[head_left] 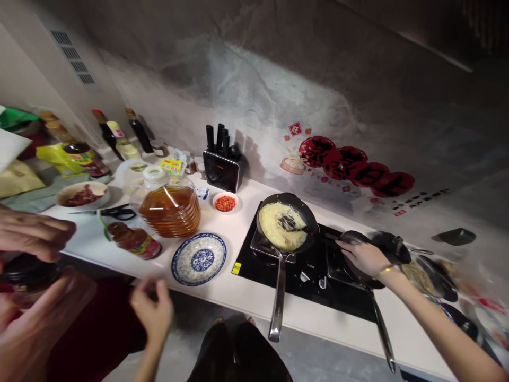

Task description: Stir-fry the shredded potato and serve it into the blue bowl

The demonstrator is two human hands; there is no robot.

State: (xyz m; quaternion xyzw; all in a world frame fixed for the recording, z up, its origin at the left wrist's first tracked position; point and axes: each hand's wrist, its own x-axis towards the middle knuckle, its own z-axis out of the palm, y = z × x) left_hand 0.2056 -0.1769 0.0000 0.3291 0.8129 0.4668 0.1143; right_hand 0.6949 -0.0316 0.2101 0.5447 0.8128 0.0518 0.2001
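Our right hand (363, 257) is closed tight around the dark handle of a spatula (330, 238). The fingers wrap over the handle and the knuckles face up. The spatula runs leftward from this grip, and its blade lies in the frying pan (306, 212) just left of the hand, on top of pale shredded food (274, 228). Beneath and just behind the hand sits a second dark pan (360, 276), whose long handle (382, 329) points back towards us.

Our left hand (153, 310) hangs low in front of the counter edge with the fingers raised and loosely curled. It is blurred, so we cannot tell how far open it is or whether it holds anything. Just beyond it lies a blue and white plate (199, 259), and further off stands a jug of amber oil (170, 209), with a bottle (135, 241) lying on its side left of the plate.

Well to the left of our left hand, another person's hands (34, 233) hold a dark jar (26, 273).
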